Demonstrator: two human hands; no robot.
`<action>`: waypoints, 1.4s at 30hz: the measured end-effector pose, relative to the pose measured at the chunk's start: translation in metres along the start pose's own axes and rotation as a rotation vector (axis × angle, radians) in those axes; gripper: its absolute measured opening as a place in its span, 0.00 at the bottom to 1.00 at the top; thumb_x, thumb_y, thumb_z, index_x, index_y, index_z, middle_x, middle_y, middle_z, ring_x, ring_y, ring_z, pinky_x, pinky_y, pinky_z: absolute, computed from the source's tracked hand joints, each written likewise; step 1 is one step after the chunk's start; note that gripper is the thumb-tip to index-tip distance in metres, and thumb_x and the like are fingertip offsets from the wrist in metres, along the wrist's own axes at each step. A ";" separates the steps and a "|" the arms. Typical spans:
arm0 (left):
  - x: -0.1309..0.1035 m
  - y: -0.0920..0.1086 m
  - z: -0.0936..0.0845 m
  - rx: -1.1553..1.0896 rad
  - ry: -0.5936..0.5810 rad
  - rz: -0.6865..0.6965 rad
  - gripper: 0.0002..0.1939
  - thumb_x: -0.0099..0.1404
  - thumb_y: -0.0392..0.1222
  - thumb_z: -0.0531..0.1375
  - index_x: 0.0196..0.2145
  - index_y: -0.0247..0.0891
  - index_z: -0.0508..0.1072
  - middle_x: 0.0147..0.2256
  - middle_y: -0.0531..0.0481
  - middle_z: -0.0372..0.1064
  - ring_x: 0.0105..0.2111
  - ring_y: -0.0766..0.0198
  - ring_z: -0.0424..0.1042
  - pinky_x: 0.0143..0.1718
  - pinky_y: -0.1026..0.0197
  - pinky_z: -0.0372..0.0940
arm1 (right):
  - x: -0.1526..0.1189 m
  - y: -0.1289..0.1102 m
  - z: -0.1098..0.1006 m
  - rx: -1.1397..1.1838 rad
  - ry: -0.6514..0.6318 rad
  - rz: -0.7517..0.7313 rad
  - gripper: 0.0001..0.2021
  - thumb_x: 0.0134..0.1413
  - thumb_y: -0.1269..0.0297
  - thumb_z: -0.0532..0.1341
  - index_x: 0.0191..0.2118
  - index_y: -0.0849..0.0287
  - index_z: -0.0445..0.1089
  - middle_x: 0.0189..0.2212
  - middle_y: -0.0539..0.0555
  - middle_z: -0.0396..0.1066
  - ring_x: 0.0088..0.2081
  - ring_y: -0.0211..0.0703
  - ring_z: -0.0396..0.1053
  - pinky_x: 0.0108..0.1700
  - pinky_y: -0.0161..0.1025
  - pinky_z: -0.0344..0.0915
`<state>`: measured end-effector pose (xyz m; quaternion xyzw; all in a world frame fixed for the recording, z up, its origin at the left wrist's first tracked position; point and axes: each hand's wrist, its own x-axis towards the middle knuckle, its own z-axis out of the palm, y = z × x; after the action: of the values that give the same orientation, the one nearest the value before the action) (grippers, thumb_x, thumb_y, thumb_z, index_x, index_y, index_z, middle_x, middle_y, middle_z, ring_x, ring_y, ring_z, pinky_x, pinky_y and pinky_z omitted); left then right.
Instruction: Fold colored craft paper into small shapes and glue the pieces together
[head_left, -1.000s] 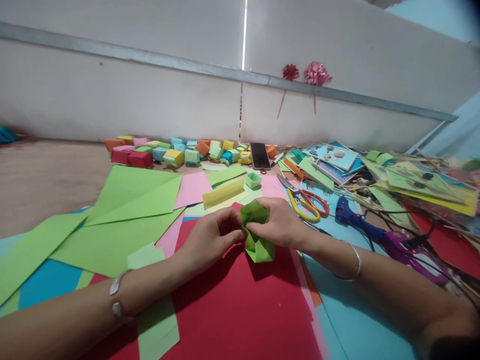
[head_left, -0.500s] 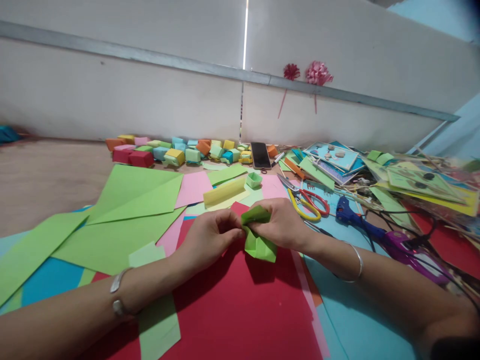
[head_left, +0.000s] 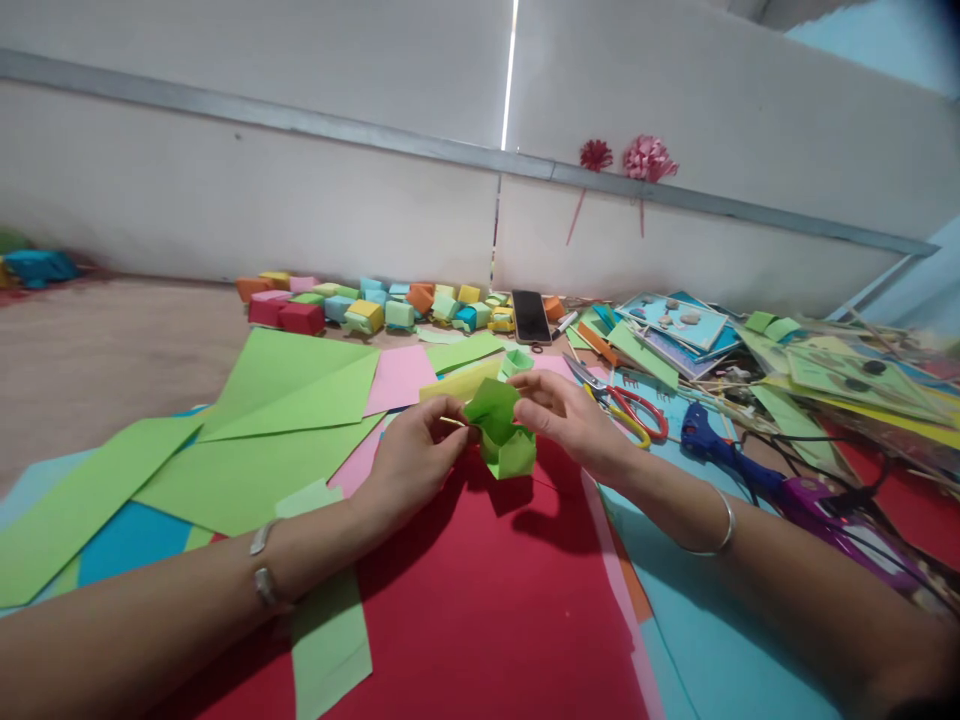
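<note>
A folded green paper piece (head_left: 510,452), partly opened like a small box, is held above the red sheet (head_left: 487,600). My left hand (head_left: 416,450) pinches its left side between thumb and fingers. On the other side, my right hand (head_left: 566,415) has its thumb and fingers apart, with the fingertips at the paper's right edge. Just behind the folded piece lie a yellow strip (head_left: 457,382) and a small pale green box (head_left: 516,362).
Several small coloured paper boxes (head_left: 302,318) line the wall beside a phone (head_left: 532,316). Scissors (head_left: 637,405) and a blue and purple glue gun (head_left: 750,468) lie on the right. Green sheets (head_left: 255,470) spread over the left.
My right hand has loosened its grip and drawn its fingers back from inside the green paper, which now shows more of its open hollow. The view has shifted slightly.
</note>
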<state>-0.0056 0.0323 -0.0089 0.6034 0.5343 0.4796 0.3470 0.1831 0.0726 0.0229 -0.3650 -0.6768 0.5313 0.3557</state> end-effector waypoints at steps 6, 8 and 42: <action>0.008 -0.005 0.000 -0.093 0.057 -0.076 0.08 0.55 0.44 0.62 0.31 0.38 0.71 0.29 0.50 0.74 0.28 0.60 0.73 0.30 0.59 0.68 | -0.006 0.015 0.000 -0.124 0.143 -0.296 0.10 0.47 0.66 0.61 0.34 0.55 0.57 0.45 0.59 0.69 0.48 0.50 0.70 0.48 0.51 0.68; 0.008 -0.008 0.001 -0.148 0.058 -0.106 0.08 0.56 0.45 0.61 0.32 0.39 0.69 0.26 0.52 0.72 0.24 0.62 0.72 0.26 0.60 0.67 | -0.009 0.019 0.000 -0.312 0.201 -0.539 0.07 0.47 0.70 0.59 0.32 0.55 0.58 0.46 0.59 0.68 0.52 0.52 0.67 0.51 0.55 0.65; 0.001 0.002 0.004 -0.547 -0.154 -0.250 0.21 0.48 0.51 0.72 0.37 0.37 0.80 0.34 0.47 0.80 0.31 0.60 0.76 0.37 0.60 0.69 | -0.005 0.045 0.011 -0.583 0.086 -0.681 0.08 0.62 0.67 0.59 0.42 0.56 0.76 0.45 0.58 0.69 0.48 0.46 0.69 0.50 0.46 0.69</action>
<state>-0.0011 0.0336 -0.0078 0.4519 0.4276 0.5119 0.5924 0.1816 0.0707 -0.0240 -0.2279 -0.8644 0.1555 0.4204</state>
